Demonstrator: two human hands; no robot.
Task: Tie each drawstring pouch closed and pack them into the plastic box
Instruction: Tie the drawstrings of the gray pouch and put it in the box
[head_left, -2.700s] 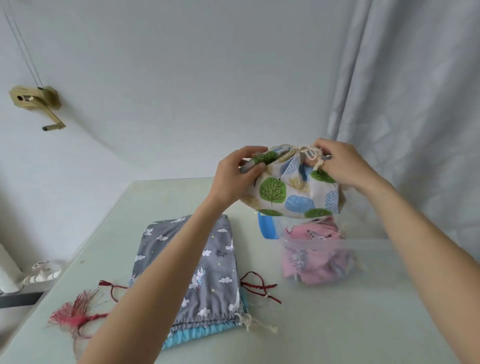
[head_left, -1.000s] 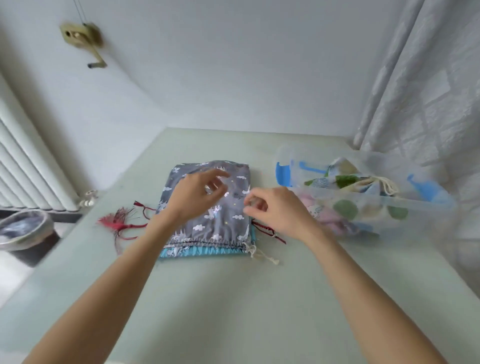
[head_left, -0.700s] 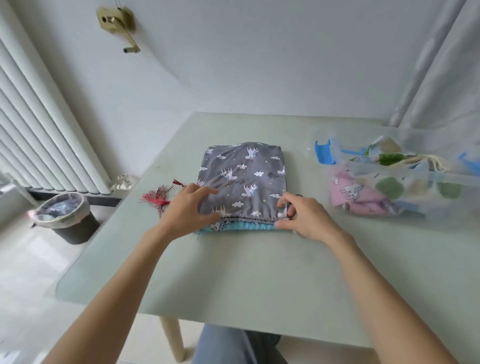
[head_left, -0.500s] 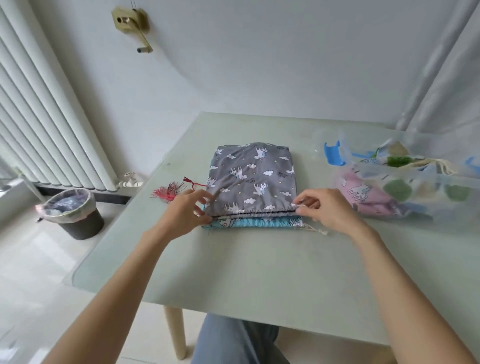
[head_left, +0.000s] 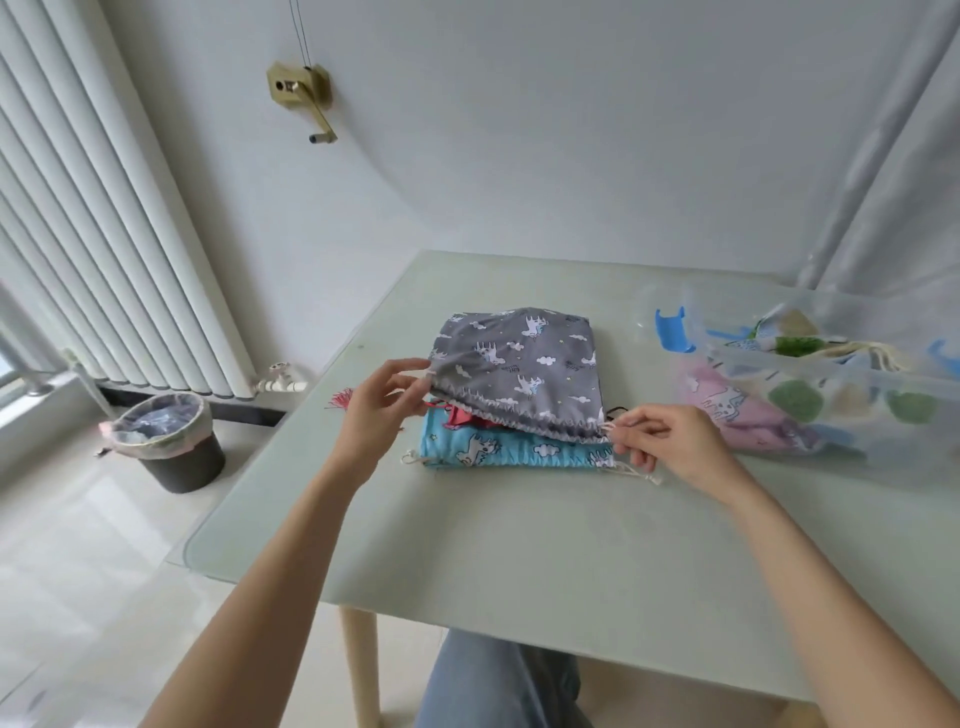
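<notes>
On the pale green table (head_left: 519, 545) the grey unicorn-print pouch (head_left: 519, 371) is lying on top of a blue unicorn-print pouch (head_left: 514, 449), its near edge lifted clear of the blue one. The left hand (head_left: 379, 410) is pinching the left end of the grey pouch's gathered mouth between thumb and fingertips, the other fingers loosely curled. The right hand (head_left: 670, 441) is pinching the right end of that same gathered edge, where a white drawstring (head_left: 636, 473) is trailing onto the table just beside the wrist. Something red (head_left: 460, 415) is showing in the gap between the two pouches, and a red tassel (head_left: 340, 400) is poking out behind the left hand.

To the right, apart from the pouches, the clear plastic box (head_left: 852, 415) with blue latches is sitting on the table, holding a pink pouch (head_left: 727, 405) low at its near left and a tree-print pouch (head_left: 800, 340) with a cream cord above it.

On the floor to the left a lined dark waste bin (head_left: 166, 441) is standing near a white radiator (head_left: 104, 234). A brass hand crank (head_left: 304, 96) is fixed to the far wall, and a grey curtain (head_left: 893, 156) is hanging at the right.
</notes>
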